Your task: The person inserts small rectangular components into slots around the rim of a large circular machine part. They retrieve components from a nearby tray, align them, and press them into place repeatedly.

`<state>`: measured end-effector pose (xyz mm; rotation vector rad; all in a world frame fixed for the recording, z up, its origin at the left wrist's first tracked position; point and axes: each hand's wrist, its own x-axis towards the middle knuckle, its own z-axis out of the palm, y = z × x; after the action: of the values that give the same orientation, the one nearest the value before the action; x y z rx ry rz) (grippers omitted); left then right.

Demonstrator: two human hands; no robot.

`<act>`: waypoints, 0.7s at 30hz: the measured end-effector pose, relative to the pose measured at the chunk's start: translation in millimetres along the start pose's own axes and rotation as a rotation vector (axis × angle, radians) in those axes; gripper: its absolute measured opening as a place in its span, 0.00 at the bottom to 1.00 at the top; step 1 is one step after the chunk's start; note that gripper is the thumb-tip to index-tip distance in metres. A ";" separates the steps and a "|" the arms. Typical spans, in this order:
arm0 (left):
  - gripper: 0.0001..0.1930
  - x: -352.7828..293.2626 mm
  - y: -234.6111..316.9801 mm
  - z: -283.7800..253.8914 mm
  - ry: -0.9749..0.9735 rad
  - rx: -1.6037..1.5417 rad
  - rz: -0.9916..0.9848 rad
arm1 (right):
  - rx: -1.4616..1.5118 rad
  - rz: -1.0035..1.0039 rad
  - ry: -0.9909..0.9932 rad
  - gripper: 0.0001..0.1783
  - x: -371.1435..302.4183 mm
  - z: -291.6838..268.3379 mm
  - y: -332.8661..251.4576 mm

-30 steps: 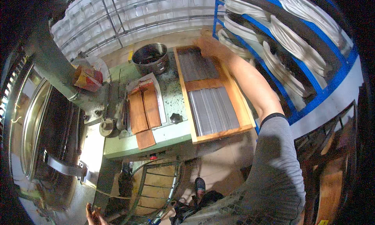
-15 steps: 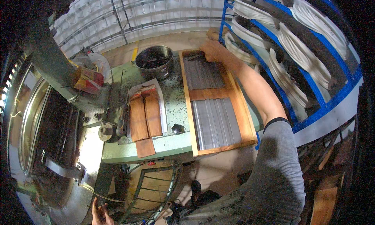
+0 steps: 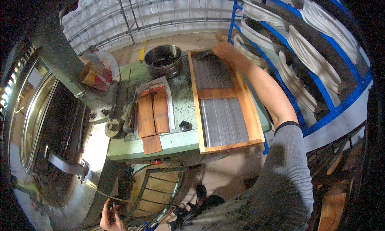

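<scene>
The right hand (image 3: pixel 227 53), blurred, is over the tray's far end at upper centre, by the dark strip ends; whether its fingers pinch one or merely touch, I cannot tell. The left hand (image 3: pixel 112 220), low in the frame, has fingers curled upward and partly apart — anything small between them is unclear. The grey strips (image 3: pixel 223 120) lie in two bundles in the wooden tray (image 3: pixel 252 124), right of centre. They look thin, light and fairly bendy, perhaps slick — probably best pinched at one end. Left of the tray, brown slats (image 3: pixel 147 116) and a metal pot (image 3: pixel 172 68) sit on the green table (image 3: pixel 172 141).
</scene>
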<state>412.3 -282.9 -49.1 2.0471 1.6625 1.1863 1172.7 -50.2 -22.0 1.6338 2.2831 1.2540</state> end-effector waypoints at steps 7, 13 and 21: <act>0.13 -11.2 52.7 40.3 -0.059 -0.324 -0.253 | -0.105 0.237 -0.146 0.08 -0.4 -120.1 -23.9; 0.28 17.5 105.4 75.2 -0.185 -1.086 -0.353 | 0.515 0.154 0.255 0.16 7.3 -304.0 -163.9; 0.27 32.9 91.1 1.3 0.087 -1.736 -0.227 | 0.629 0.041 0.164 0.28 62.8 -455.6 -434.2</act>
<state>477.6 -281.9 22.5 0.6461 0.2971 1.6217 595.2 -303.5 27.2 1.7930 2.9708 0.7250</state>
